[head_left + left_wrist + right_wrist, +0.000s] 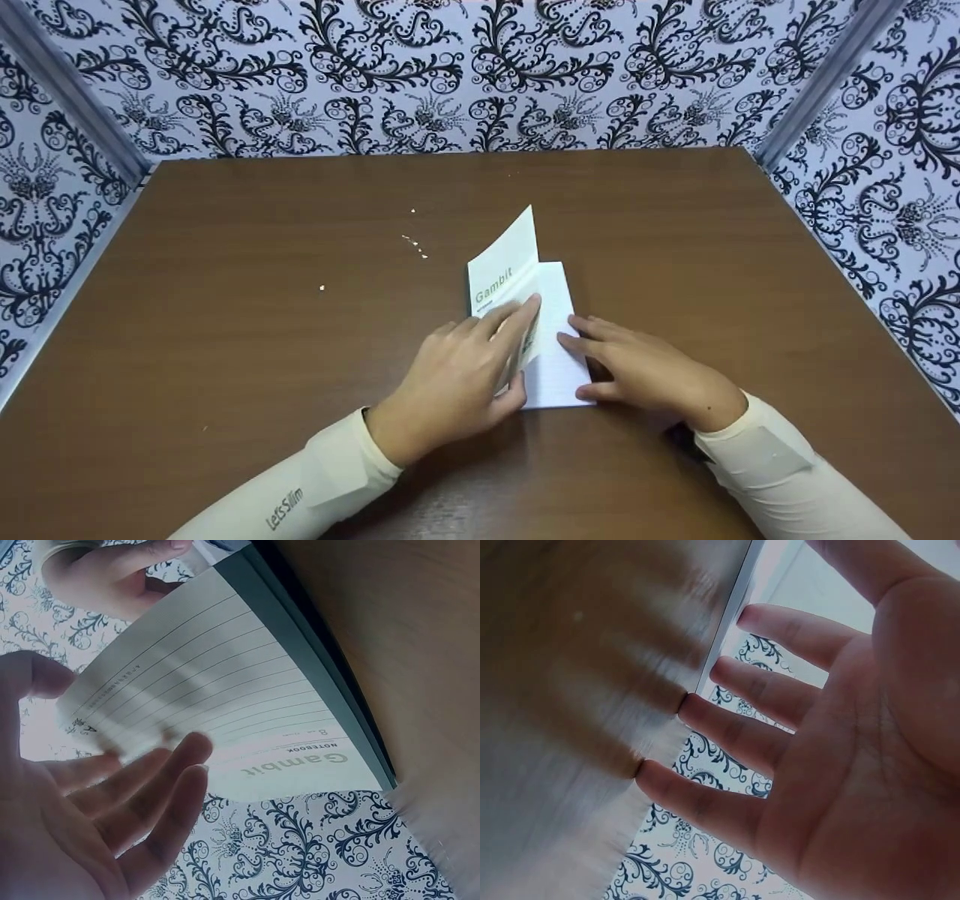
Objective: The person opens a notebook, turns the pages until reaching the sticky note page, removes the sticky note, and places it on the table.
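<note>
A notebook (559,315) lies on the table with its white "Gambit" cover (504,262) lifted at an angle. A lined page shows to the right of the cover. In the left wrist view, a dark green spine (300,652) runs along the bound side. My left hand (469,367) is at the cover, its fingers extended along the free edge and the thumb near the lower corner. My right hand (645,367) has its fingers spread and nearly straight, with fingertips (754,616) at the notebook's right edge. Part of the raised cover is hidden behind my left fingers.
Several small white scraps (415,246) are scattered on the brown table (262,337) left of the notebook. Black-and-white patterned walls (465,75) stand behind the table and at both sides. A dark object (686,441) shows beneath my right wrist.
</note>
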A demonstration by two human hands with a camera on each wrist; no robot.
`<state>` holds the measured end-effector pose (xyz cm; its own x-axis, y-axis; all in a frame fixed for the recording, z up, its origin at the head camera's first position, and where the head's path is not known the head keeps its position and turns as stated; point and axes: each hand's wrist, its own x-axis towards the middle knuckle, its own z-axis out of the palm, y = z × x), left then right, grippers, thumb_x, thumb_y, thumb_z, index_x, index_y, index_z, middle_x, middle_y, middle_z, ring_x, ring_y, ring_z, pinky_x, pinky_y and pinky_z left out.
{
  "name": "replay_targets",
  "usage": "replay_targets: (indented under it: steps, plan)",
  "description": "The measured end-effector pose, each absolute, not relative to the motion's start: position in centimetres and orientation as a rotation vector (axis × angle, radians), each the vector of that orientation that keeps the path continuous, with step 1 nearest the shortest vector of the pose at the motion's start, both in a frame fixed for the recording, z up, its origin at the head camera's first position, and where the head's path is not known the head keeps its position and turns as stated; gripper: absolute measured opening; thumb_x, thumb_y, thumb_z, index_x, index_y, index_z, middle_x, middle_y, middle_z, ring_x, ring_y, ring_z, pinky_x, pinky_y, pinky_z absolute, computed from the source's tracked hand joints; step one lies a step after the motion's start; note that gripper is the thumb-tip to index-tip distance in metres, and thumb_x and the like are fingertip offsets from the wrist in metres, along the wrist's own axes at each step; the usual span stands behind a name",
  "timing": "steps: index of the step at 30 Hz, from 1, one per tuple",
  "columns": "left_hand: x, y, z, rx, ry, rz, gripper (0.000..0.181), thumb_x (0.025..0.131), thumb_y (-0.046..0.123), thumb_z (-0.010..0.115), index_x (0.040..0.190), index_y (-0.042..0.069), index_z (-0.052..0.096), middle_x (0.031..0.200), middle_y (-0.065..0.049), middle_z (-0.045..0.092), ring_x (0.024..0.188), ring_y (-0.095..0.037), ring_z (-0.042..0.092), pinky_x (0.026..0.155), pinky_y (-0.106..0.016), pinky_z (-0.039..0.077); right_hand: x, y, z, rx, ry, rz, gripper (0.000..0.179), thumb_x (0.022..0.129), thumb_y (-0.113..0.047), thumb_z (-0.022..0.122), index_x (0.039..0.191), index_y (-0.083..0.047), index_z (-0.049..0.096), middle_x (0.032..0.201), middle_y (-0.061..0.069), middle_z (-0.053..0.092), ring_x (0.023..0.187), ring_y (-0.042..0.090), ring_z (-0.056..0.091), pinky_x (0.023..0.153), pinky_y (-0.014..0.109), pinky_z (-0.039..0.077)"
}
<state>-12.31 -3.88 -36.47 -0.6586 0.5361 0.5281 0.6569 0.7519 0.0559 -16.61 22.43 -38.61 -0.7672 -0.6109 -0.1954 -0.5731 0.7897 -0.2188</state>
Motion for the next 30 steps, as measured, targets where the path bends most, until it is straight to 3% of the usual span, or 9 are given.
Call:
replay_targets:
  steps: [5,8,15,22,30]
  plan:
    - [-12.3,-3.8,-36.2,-0.897,-2.426,-0.381,0.074,0.081,0.023,0.064,0.151,0.017,0.042,0.142,-0.006,0.057,0.097,-0.025,0.070,0.073,-0.039,0.057,-16.6,22.4,-38.5,-0.929,2.724,-0.215,0.071,0.090,-0.041,0.072,0.150,-0.014,0.046,0.161,0.016,0.034,0.147,0.041,0.033,0.111,0.061,0.036]
    - [-12.3,-3.9,-36.1,-0.915,-2.379,-0.403,0.070,0.080,0.019,0.063,0.148,0.017,0.047,0.144,-0.007,0.056,0.108,-0.026,0.067,0.078,-0.041,0.056,-16.5,22.4,-38.5,-0.929,2.729,-0.215,0.071,0.090,-0.041,0.072,0.150,-0.015,0.046,0.161,0.016,0.035,0.147,0.040,0.034,0.110,0.061,0.037]
    - [-12.3,-4.2,-35.3,-0.949,-2.286,-0.439,0.054,0.079,0.010,0.058,0.132,0.015,0.061,0.140,-0.008,0.058,0.133,-0.026,0.052,0.102,-0.046,0.044,-16.4,22.5,-38.3,-0.939,2.731,-0.228,0.069,0.091,-0.040,0.071,0.150,-0.016,0.046,0.160,0.016,0.036,0.146,0.041,0.035,0.107,0.063,0.038]
    - [-12.3,-5.3,-34.5,-0.953,-2.227,-0.414,0.039,0.077,0.007,0.059,0.113,0.015,0.071,0.129,-0.007,0.066,0.128,-0.028,0.056,0.110,-0.052,0.037,-16.6,22.4,-38.6,-0.924,2.719,-0.243,0.072,0.090,-0.040,0.072,0.151,-0.016,0.045,0.161,0.017,0.034,0.146,0.043,0.034,0.110,0.062,0.037]
    - [-12.1,-6.9,-33.9,-0.945,-2.225,-0.346,0.034,0.079,0.004,0.057,0.107,0.014,0.073,0.122,-0.006,0.070,0.125,-0.028,0.059,0.115,-0.054,0.031,-16.5,22.5,-38.6,-0.908,2.721,-0.249,0.072,0.090,-0.040,0.072,0.151,-0.016,0.044,0.161,0.016,0.034,0.146,0.043,0.034,0.109,0.064,0.036]
